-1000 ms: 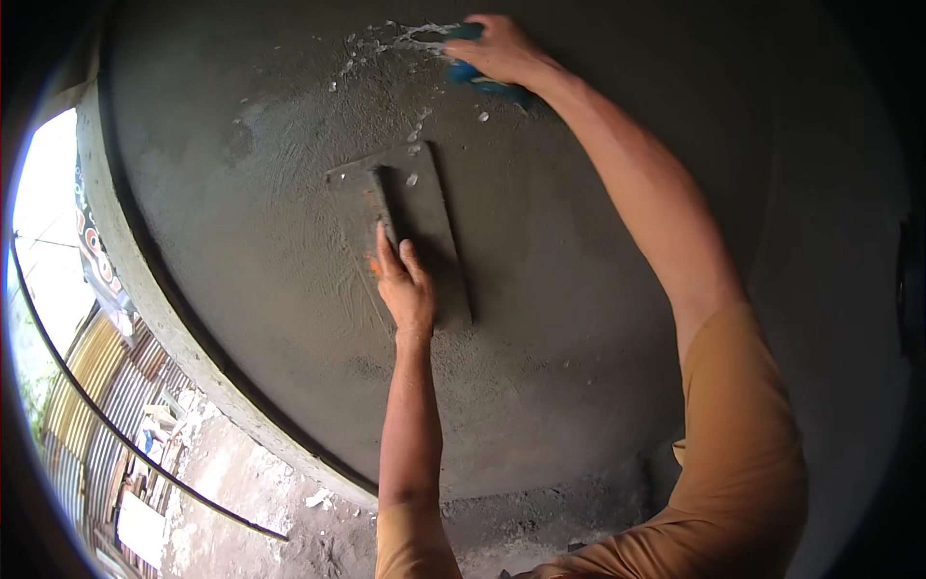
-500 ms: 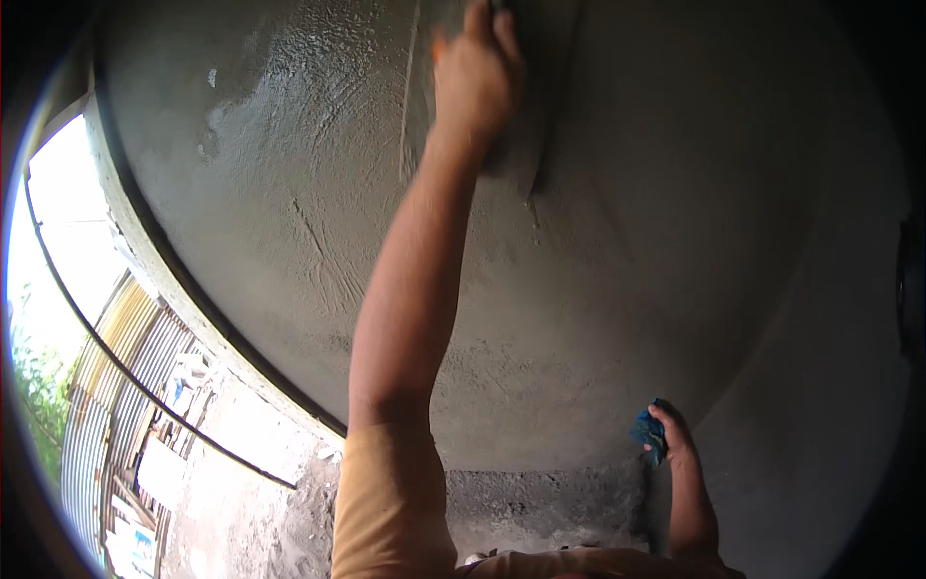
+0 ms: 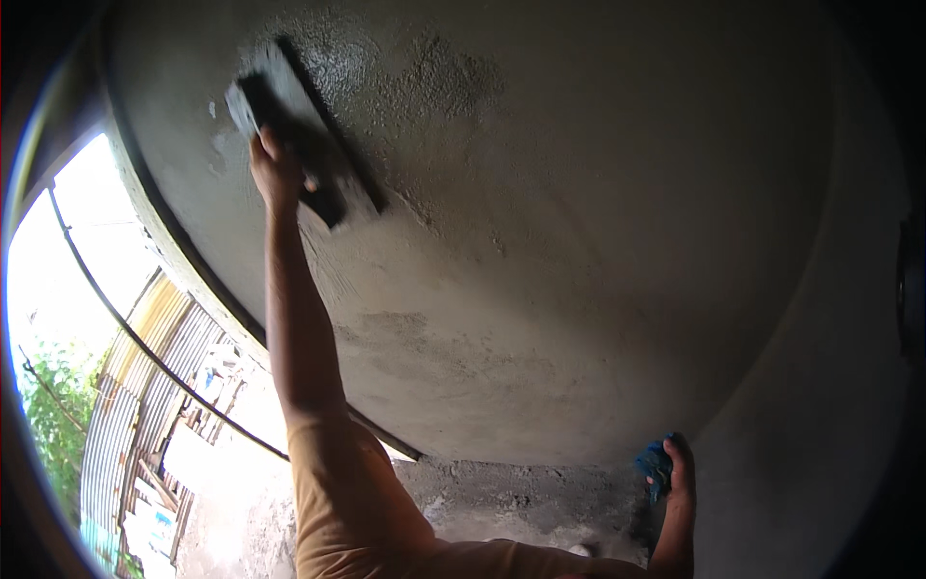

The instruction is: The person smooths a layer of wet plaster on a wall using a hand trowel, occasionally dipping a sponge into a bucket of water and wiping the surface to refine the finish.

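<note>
My left hand [image 3: 276, 172] grips the handle of a rectangular plastering trowel [image 3: 326, 150], its arm stretched up and away. The trowel lies slanted against a broad grey plastered surface [image 3: 579, 251], close to its left edge. Wet, shiny, rough plaster [image 3: 424, 82] shows to the right of the blade. Low on the right, my right hand [image 3: 682, 470] is closed round a crumpled blue cloth [image 3: 655, 465], apart from the trowel. Part of the handle is hidden by my left fingers.
A curved edge [image 3: 178, 256] bounds the plaster on the left, with a bright outdoor opening beyond. Outside are corrugated metal sheets [image 3: 116, 444], green plants [image 3: 60, 396] and a dark cable [image 3: 145, 338]. A rough concrete strip [image 3: 521, 492] runs below the plaster.
My left hand has swept the trowel left and slightly down, from the top middle to near the left edge. The right hand, still holding the blue cloth, has dropped a little.
</note>
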Tool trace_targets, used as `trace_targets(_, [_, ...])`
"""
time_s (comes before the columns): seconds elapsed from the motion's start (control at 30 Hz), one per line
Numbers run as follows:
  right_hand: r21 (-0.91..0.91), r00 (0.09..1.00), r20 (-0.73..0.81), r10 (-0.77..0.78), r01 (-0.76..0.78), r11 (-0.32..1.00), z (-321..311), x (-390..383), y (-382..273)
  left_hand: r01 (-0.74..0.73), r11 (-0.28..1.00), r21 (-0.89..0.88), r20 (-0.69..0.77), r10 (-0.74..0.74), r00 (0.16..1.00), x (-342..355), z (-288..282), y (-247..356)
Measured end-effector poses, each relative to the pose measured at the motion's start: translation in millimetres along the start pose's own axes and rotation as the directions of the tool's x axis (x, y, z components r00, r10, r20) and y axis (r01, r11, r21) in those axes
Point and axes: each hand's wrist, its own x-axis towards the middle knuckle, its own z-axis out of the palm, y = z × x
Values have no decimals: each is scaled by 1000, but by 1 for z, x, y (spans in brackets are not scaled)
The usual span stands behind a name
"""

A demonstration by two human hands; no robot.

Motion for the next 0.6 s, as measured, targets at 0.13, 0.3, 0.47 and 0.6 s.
trace_targets(0.13, [-16, 993, 104, 58, -57, 998, -2, 0, 3, 27, 996, -81, 29, -25, 999, -136, 9, -4])
trace_targets(0.3, [-106, 955, 274, 118, -93, 990, 62, 29, 8, -36, 992, -123, 350, 78, 934, -83, 56, 164])
trace_targets(0.47, [-128, 928, 341, 152, -114, 985, 120, 28, 18, 85, 993, 78, 174, -98, 980, 47, 6, 71])
trace_targets(0.6, [-34, 890, 355, 286, -294, 955, 105, 15, 33, 370, 888, -272, 160, -337, 928, -70, 1, 0])
